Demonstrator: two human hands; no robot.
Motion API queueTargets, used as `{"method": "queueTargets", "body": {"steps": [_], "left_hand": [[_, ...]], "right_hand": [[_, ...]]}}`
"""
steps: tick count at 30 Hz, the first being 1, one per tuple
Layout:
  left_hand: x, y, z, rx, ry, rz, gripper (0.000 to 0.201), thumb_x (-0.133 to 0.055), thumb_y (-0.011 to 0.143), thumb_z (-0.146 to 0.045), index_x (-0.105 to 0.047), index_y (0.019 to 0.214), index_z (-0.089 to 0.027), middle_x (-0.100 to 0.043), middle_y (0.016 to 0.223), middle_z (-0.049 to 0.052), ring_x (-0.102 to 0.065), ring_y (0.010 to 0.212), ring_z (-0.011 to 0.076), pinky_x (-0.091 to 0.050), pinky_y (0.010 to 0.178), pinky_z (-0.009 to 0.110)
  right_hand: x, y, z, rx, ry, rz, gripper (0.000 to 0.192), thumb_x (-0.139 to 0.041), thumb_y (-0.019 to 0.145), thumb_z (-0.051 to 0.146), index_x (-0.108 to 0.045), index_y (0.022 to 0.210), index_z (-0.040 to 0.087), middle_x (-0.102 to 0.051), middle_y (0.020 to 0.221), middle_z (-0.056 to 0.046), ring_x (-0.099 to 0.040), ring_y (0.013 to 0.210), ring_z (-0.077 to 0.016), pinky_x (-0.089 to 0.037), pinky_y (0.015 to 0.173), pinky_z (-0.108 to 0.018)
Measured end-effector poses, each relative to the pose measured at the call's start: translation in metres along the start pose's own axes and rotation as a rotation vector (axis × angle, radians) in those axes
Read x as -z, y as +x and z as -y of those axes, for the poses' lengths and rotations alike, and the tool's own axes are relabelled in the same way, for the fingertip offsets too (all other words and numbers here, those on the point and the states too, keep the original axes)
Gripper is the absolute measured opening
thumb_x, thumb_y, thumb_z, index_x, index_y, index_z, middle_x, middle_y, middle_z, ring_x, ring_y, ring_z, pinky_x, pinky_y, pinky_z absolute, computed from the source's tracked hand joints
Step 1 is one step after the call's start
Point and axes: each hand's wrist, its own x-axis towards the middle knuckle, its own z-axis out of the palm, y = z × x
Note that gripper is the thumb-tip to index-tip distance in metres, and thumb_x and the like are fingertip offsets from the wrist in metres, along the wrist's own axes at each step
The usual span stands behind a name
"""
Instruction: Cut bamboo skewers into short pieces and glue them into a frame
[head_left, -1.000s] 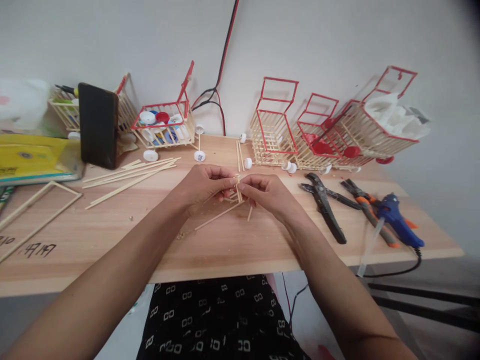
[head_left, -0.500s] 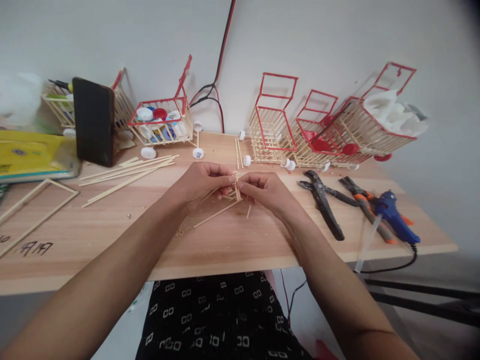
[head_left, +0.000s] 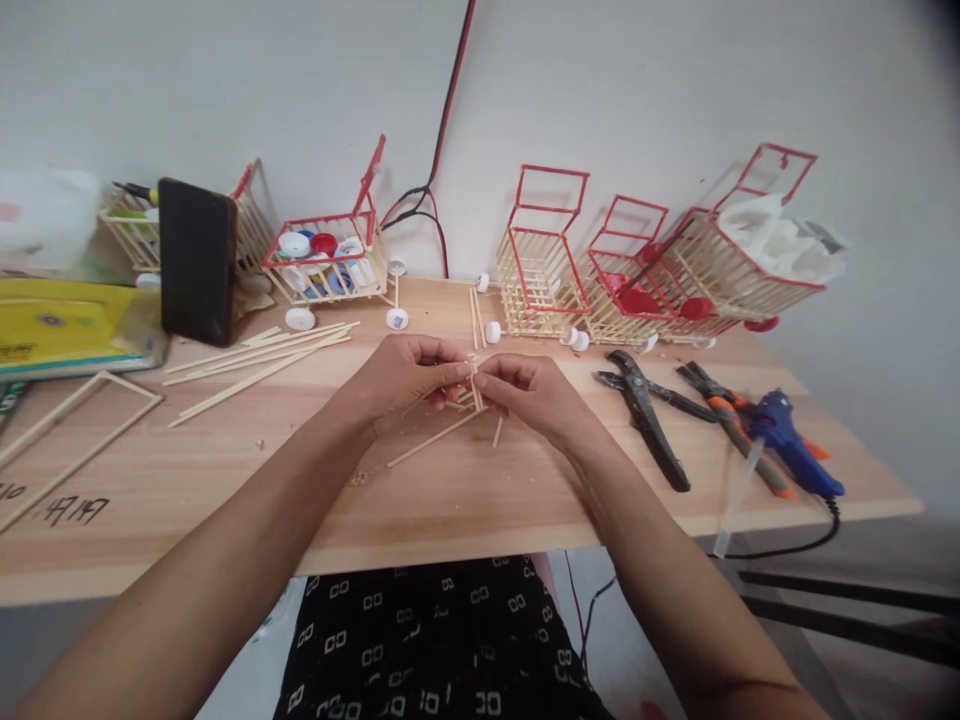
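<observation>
My left hand (head_left: 405, 378) and my right hand (head_left: 529, 392) meet at the middle of the wooden table (head_left: 465, 480). Between their fingertips both pinch a small bundle of short wooden sticks (head_left: 474, 382), held just above the tabletop. A longer loose stick (head_left: 435, 438) lies under the hands, and a short piece (head_left: 498, 431) lies beside my right hand. Most of the bundle is hidden by my fingers.
Stick-built carts with red frames (head_left: 541, 255) stand along the wall; one cart (head_left: 330, 262) holds bottle caps. Long sticks (head_left: 255, 358) and a stick frame (head_left: 75, 430) lie left. A black phone (head_left: 196, 260) leans upright. Pliers (head_left: 645, 410) and a blue glue gun (head_left: 791, 455) lie right.
The hands keep pinching the sticks in about the same spot, with small finger shifts. The view has moved slightly as my head shifted.
</observation>
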Motion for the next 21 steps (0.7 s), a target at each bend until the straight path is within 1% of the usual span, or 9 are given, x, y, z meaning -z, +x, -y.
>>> {"method": "queueTargets", "body": {"steps": [7, 11, 13, 15, 17, 18, 19, 21], "left_hand": [[0.0041, -0.0002, -0.0025, 0.009, 0.012, 0.059, 0.02, -0.069, 0.074, -0.029, -0.068, 0.078, -0.01, -0.064, 0.062, 0.003, -0.055, 0.053, 0.0087, -0.044, 0.048, 0.019], [0.0035, -0.0009, -0.0055, 0.022, 0.008, 0.061, 0.023, -0.069, 0.074, -0.032, -0.067, 0.078, -0.009, -0.064, 0.063, 0.004, -0.056, 0.055, 0.0094, -0.043, 0.048, 0.019], [0.0028, -0.0012, -0.0069, 0.031, 0.009, 0.041, 0.024, -0.068, 0.074, -0.033, -0.066, 0.077, -0.009, -0.062, 0.063, 0.004, -0.054, 0.054, 0.0092, -0.041, 0.046, 0.018], [0.0024, -0.0014, -0.0076, 0.035, 0.014, -0.009, 0.023, -0.067, 0.075, -0.033, -0.065, 0.077, -0.01, -0.059, 0.058, 0.002, -0.049, 0.048, 0.0068, -0.034, 0.042, 0.016], [0.0024, -0.0017, -0.0078, 0.033, 0.021, -0.063, 0.022, -0.067, 0.076, -0.032, -0.064, 0.076, -0.01, -0.053, 0.053, -0.002, -0.04, 0.043, 0.0041, -0.026, 0.038, 0.015], [0.0023, -0.0021, -0.0078, 0.031, 0.03, -0.072, 0.022, -0.067, 0.075, -0.032, -0.064, 0.076, -0.011, -0.05, 0.051, -0.003, -0.036, 0.041, 0.0033, -0.023, 0.038, 0.015], [0.0021, -0.0026, -0.0079, 0.03, 0.046, -0.065, 0.022, -0.068, 0.075, -0.032, -0.064, 0.076, -0.011, -0.049, 0.051, -0.004, -0.034, 0.041, 0.0029, -0.022, 0.038, 0.015], [0.0008, -0.0041, -0.0084, 0.029, 0.093, -0.013, 0.021, -0.069, 0.073, -0.032, -0.065, 0.074, -0.011, -0.049, 0.053, -0.004, -0.034, 0.043, 0.0029, -0.022, 0.039, 0.016]], "right_hand": [[0.0013, -0.0015, -0.0014, 0.021, 0.006, 0.008, 0.022, -0.058, 0.082, 0.035, -0.064, 0.075, 0.016, -0.054, 0.063, 0.003, -0.043, 0.056, -0.0084, -0.032, 0.053, -0.023], [0.0008, -0.0014, -0.0011, 0.011, 0.04, 0.012, 0.021, -0.059, 0.081, 0.036, -0.064, 0.075, 0.016, -0.054, 0.064, 0.003, -0.043, 0.056, -0.0083, -0.032, 0.053, -0.023], [0.0006, -0.0008, -0.0018, 0.006, 0.062, 0.008, 0.022, -0.06, 0.081, 0.036, -0.063, 0.074, 0.016, -0.054, 0.063, 0.003, -0.043, 0.055, -0.008, -0.031, 0.053, -0.023], [0.0007, 0.0001, -0.0035, 0.01, 0.087, -0.023, 0.023, -0.061, 0.081, 0.037, -0.062, 0.072, 0.016, -0.053, 0.062, 0.003, -0.042, 0.054, -0.0078, -0.031, 0.052, -0.023], [0.0012, 0.0012, -0.0058, 0.022, 0.118, -0.08, 0.023, -0.061, 0.08, 0.038, -0.061, 0.071, 0.016, -0.052, 0.061, 0.004, -0.042, 0.053, -0.0076, -0.031, 0.051, -0.023], [0.0014, 0.0018, -0.0069, 0.03, 0.134, -0.111, 0.023, -0.061, 0.08, 0.038, -0.061, 0.072, 0.016, -0.052, 0.061, 0.004, -0.042, 0.053, -0.0076, -0.031, 0.051, -0.023], [0.0017, 0.0023, -0.008, 0.036, 0.149, -0.139, 0.023, -0.061, 0.081, 0.038, -0.061, 0.072, 0.017, -0.052, 0.061, 0.004, -0.043, 0.053, -0.0077, -0.032, 0.051, -0.023], [0.0021, 0.0031, -0.0097, 0.041, 0.178, -0.18, 0.023, -0.061, 0.081, 0.038, -0.062, 0.073, 0.017, -0.053, 0.062, 0.003, -0.044, 0.054, -0.0082, -0.033, 0.051, -0.022]]}}
